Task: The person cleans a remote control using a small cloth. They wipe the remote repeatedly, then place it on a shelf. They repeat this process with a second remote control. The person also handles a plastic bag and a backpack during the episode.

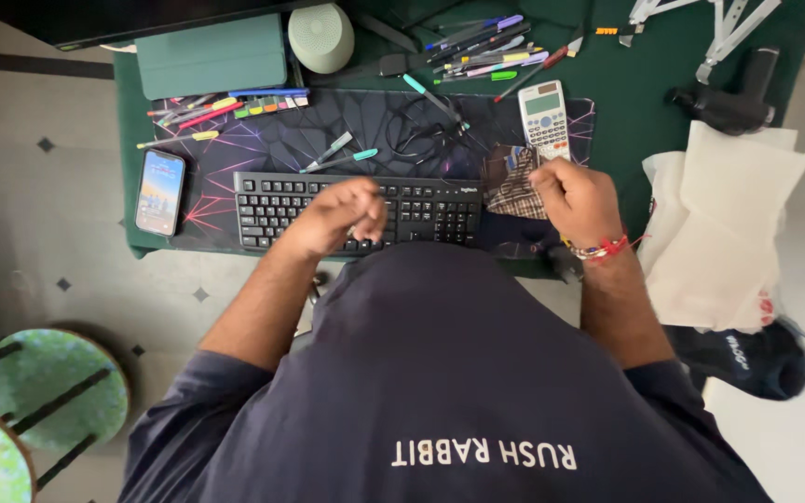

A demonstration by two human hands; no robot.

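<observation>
Cloth comes first: a small checked cloth (512, 183) in brown and pale tones sits at the right end of the black keyboard (421, 200), just below the grey calculator (544, 118), bunched up rather than spread flat. The right hand (578, 197) is closed around its right edge in a loose fist, knuckles up, with a red-and-bead thread band at the wrist. The step in hand looks like getting the cloth gathered and gripped at the desk's right side, with the keyboard beside it untouched by the fabric so far. Any further handling of the cloth calls for a firm pinch and a low, short reach, because the calculator, a coiled black cable (426, 135) and loose pens (486, 51) lie close by on the patterned desk mat (272, 140). The left hand (345, 216) hovers over the middle of the keyboard, forearm angled in from the lower left, fingers curled downward. It is blurred, so whether it grips anything cannot be told, and nothing shows in it. Further out, a phone (160, 192) lies at the mat's left edge, and pale folded sheets (729, 233) hang off the right of the green table cover (635, 84).
</observation>
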